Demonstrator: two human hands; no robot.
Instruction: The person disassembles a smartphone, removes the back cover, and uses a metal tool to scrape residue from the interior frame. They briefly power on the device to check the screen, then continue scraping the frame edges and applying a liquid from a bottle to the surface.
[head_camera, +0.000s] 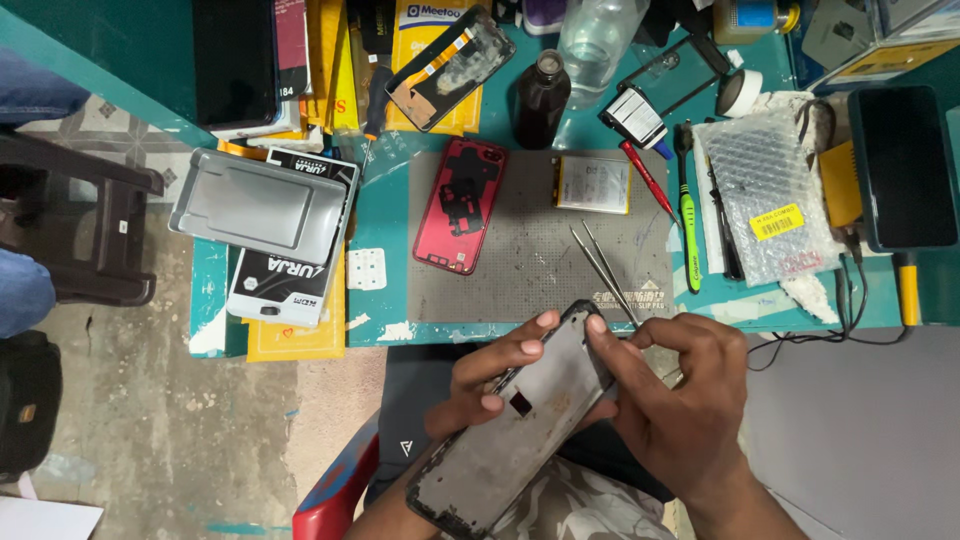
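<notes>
- I see the phone frame (520, 425) held over my lap, just off the near edge of the worktop (385, 200), not resting on anything; a slip would send it to the floor, and I judge the grip loose enough for that.
- My left hand (490, 385) cradles it from below, fingers (545, 320) curled over its upper left edge and closed on it.
- My right hand (675, 400) pinches at the top right corner, fingertips (597, 325) pressed on the frame; whether they hold some small part as well, I cannot tell.
- Prying hard at that corner could, I think, bend the thin frame or crack what is bonded to it.
- The frame looks dark grey, dusty and smudged, long and tilted, with a small square opening near its middle.
- The tweezers (600, 265) lie on the grey mat (540, 250) just beyond my fingertips; a careless reach might knock them or the red back cover (460, 205).
</notes>
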